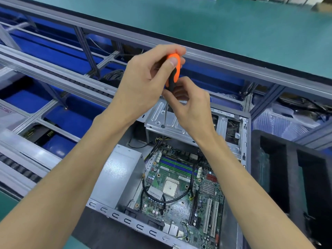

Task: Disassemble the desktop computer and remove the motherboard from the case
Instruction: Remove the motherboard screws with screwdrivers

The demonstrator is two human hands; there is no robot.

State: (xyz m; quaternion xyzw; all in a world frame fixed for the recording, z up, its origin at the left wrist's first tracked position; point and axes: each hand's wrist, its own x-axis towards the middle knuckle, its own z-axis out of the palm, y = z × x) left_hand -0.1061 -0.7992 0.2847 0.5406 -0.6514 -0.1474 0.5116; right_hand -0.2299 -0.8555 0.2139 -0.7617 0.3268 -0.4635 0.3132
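An open desktop case (100, 208) lies on its side below me. Inside it sits the green motherboard (179, 191) with a bare CPU socket, blue and green memory slots and black cables across it. A grey power supply (118, 175) fills the case's left part. At the far end is a silver drive cage (161, 119). An orange and black screwdriver (173, 72) stands upright with its tip on the cage's top. My left hand (143, 81) wraps the handle's top. My right hand (190, 106) pinches the handle's lower end.
A black foam tray (291, 173) with compartments lies right of the case. Blue bins (75, 119) under a grey metal frame sit at left and beyond. A green-topped bench (233, 24) runs across the back.
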